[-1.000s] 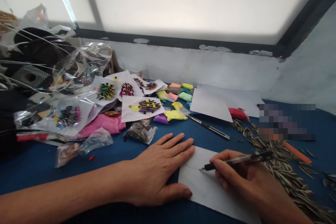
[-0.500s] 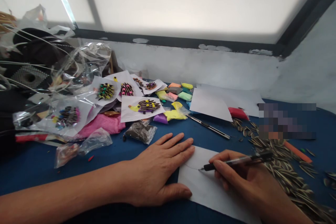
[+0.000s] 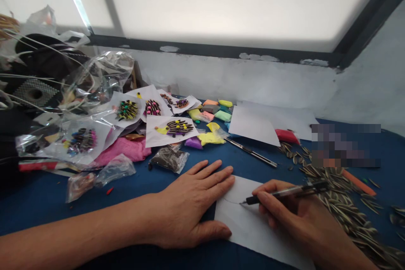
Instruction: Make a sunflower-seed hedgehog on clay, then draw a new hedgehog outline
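Note:
My left hand (image 3: 196,209) lies flat with fingers spread, its fingertips and thumb on the left edge of a white sheet of paper (image 3: 243,228). In my right hand (image 3: 287,211) is a black pen (image 3: 278,194), pinched between thumb and fingers. The pen's tip touches the sheet, at the end of a thin curved line running from near my left fingertips. Part of the paper is hidden under my right hand and wrist. Beyond my hands lies a utility knife (image 3: 251,152).
Sunflower seeds (image 3: 344,211) are heaped at right, beside an orange strip (image 3: 359,182). Blank paper sheets (image 3: 253,124) lie at the back. Hedgehog pictures on paper (image 3: 169,130), coloured clay packets (image 3: 211,137) and a brown clay bag (image 3: 169,158) fill the left and middle. Plastic bags (image 3: 107,76) crowd the far left.
Hardly anything differs. The pen and my right hand have shifted very slightly, with the tip still on the paper. My left hand stays in place.

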`<control>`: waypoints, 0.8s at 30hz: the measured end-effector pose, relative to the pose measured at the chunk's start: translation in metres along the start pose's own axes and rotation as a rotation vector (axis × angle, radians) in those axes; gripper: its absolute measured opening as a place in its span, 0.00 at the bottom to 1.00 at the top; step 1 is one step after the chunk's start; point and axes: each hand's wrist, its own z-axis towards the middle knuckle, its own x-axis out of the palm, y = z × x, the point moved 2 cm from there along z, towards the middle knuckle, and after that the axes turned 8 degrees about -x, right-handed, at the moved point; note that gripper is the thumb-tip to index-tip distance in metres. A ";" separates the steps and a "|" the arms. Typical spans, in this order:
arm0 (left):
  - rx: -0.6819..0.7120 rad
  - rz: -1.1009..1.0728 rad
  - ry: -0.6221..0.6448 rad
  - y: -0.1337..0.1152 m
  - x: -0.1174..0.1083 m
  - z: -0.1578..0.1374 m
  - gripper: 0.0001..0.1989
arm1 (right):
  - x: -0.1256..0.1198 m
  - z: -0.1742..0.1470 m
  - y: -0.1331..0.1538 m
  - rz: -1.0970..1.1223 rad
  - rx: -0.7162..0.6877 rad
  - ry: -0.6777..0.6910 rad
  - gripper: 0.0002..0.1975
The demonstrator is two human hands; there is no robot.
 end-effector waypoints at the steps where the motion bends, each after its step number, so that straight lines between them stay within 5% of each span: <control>1: -0.001 0.002 0.001 0.000 0.000 0.000 0.40 | 0.000 0.000 0.000 -0.008 0.001 -0.004 0.16; 11: -0.007 0.019 0.013 -0.001 -0.001 0.001 0.40 | -0.004 0.001 -0.001 0.002 0.168 0.068 0.20; 24: 0.011 0.008 0.006 0.001 0.002 0.001 0.40 | -0.006 0.001 -0.001 -0.016 0.193 0.026 0.22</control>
